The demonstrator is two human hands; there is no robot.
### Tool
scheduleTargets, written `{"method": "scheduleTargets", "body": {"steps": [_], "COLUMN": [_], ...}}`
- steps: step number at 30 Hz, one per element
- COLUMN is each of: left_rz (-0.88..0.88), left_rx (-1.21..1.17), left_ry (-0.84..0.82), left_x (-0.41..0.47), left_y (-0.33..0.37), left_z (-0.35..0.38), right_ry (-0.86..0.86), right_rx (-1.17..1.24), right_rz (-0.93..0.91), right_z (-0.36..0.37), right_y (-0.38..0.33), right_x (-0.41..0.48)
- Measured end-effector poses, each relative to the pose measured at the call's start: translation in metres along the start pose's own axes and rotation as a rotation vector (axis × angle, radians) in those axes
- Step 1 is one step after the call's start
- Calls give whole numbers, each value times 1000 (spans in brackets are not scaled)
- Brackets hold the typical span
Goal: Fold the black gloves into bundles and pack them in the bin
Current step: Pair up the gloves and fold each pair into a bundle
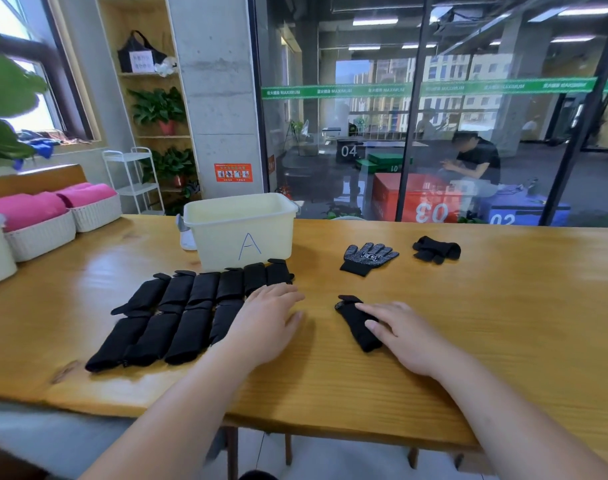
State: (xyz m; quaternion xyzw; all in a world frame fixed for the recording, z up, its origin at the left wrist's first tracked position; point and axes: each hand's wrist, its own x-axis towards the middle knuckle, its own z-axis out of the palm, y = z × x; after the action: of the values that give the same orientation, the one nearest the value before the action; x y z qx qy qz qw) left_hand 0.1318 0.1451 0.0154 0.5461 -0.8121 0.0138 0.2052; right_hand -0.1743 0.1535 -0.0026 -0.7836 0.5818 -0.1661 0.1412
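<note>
While right hand (407, 336) presses folded glove (355, 322), left hand (268, 318) by bundles (183, 308)

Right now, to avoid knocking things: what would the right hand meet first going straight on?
The right hand rests on the folded black glove; past it, probably the rightmost black glove bundle, depth unclear.

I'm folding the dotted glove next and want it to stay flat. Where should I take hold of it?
Probably the cuff of the dotted glove: its plain, straight end lies nearest you, the splayed end pointing away. It lies flat on the table, so pinch the cuff edge from above, from the near side.
</note>
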Motion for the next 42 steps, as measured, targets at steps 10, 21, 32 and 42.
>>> {"method": "scheduleTargets", "body": {"steps": [10, 21, 32, 42], "left_rz": [-168, -182, -186, -162], "left_rx": [91, 137, 135, 141], "left_ry": [4, 94, 79, 148], "left_x": [-30, -37, -37, -37], "left_y": [-40, -42, -40, -39], "left_z": [0, 18, 19, 11], "right_ry": [43, 51, -102, -132], "right_rx": [-112, -156, -247, -175], "right_rz": [-3, -92, -195, -187], "right_z": [30, 49, 60, 36], "right_y": [-69, -110, -110, -97], "right_x": [27, 58, 77, 65]}}
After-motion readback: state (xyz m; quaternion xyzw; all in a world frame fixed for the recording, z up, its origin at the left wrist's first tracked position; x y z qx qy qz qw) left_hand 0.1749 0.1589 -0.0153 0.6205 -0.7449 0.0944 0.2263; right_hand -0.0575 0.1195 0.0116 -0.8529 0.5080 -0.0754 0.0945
